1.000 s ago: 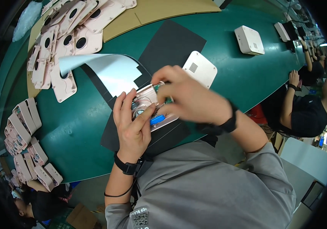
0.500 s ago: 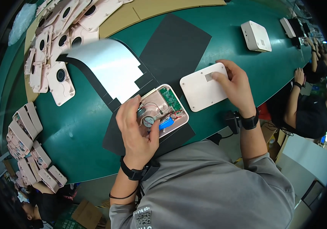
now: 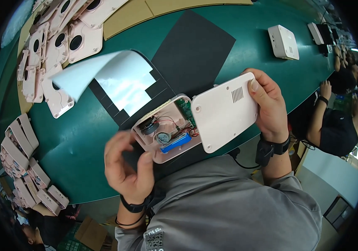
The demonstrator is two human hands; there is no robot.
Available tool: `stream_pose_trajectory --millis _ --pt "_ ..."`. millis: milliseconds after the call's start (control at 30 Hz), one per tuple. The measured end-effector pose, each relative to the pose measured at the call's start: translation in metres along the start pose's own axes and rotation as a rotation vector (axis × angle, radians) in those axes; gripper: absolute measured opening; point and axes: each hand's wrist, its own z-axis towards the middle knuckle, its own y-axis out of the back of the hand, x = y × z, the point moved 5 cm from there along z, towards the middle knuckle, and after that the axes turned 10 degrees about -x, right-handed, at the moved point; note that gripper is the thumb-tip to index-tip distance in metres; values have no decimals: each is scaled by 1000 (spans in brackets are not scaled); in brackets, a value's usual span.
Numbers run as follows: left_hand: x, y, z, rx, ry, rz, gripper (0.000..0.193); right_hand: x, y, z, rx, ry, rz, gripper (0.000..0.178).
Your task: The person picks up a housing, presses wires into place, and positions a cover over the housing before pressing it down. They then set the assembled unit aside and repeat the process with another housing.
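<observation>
White cover [image 3: 225, 111] is gripped at its far edge by the right hand [image 3: 267, 104]; left hand [image 3: 129, 165], loosely curled and empty, steadies the open pink base [image 3: 166, 131]. Cover is best lowered square, red wires [image 3: 185, 125] and blue battery [image 3: 175, 143] kept unpinched.

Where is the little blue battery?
In the head view, the blue battery lies inside the open pink case near the middle, just left of the white cover in the right hand.

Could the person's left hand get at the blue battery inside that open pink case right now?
Probably yes. The left hand is at the open pink case, and the blue battery lies uncovered; the white cover, in the right hand, overlaps only the case's right edge.
</observation>
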Motion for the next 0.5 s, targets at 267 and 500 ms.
stream_pose_trajectory --millis 267,500 --pt "-5 -11 -9 283 512 -378 21 13 -64 -34 166 29 -314 26" --pt "11 6 -13 141 541 -259 14 7 -90 -24 292 306 -592 24"
